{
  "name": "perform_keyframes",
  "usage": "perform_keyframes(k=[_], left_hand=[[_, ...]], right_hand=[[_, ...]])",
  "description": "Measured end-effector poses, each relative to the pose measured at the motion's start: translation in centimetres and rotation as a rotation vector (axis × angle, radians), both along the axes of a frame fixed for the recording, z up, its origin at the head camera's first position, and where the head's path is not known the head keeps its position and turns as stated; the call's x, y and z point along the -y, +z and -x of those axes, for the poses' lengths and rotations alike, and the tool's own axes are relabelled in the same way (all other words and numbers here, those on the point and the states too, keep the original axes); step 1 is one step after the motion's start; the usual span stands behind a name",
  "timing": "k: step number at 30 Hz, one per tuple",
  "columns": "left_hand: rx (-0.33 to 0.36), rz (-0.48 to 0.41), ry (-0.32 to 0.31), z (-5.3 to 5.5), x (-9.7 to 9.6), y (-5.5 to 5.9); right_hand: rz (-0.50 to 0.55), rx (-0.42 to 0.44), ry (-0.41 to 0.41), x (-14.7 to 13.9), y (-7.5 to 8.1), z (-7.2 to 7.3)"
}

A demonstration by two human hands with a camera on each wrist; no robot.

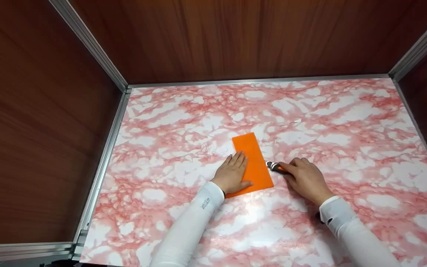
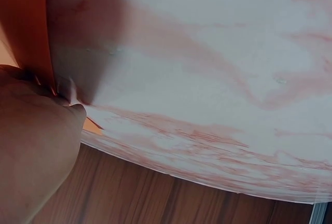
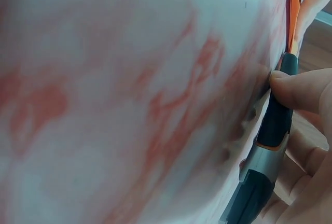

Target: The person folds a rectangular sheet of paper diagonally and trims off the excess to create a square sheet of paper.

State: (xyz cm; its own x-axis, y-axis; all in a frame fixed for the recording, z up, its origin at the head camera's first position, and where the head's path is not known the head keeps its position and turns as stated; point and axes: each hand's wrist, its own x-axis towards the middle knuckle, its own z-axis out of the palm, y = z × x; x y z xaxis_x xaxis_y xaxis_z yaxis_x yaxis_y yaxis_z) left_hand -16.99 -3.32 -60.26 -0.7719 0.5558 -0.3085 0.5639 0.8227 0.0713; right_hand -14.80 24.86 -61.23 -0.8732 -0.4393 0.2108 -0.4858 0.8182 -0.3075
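Observation:
An orange rectangular sheet [image 1: 255,163] lies slanted on the table in the head view. My left hand [image 1: 232,174] rests on its left part, fingers extended and thumb spread toward the near edge. In the left wrist view the sheet [image 2: 28,22] shows at the upper left, above the hand [image 2: 36,136]. My right hand [image 1: 308,181] grips what looks like a utility knife [image 1: 278,168], its silver tip right at the sheet's right edge. The right wrist view shows the dark handle [image 3: 277,115] with a silver section, the thumb pressed on it; its front end overlaps the sheet [image 3: 294,6].
A table [image 1: 347,122] with a red and white marbled top lies under both hands. Dark wood-grain panels [image 1: 235,37] stand behind it and at the left and right, edged by metal rails [image 1: 102,163].

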Motion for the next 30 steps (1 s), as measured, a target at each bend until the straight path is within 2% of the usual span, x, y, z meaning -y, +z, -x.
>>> perform_keyframes(k=[14,23,30], left_hand=[[0.005,-0.005,-0.016,0.0,0.0,0.2],[0.011,-0.010,-0.013,0.0,0.0,0.1],[0.013,-0.010,-0.014,0.0,0.0,0.3]], right_hand=[[0.027,-0.030,-0.050,-1.6,-0.2,0.0],[0.031,-0.004,-0.046,-1.1,-0.2,0.0],[0.014,-0.007,-0.036,0.0,-0.2,0.8]])
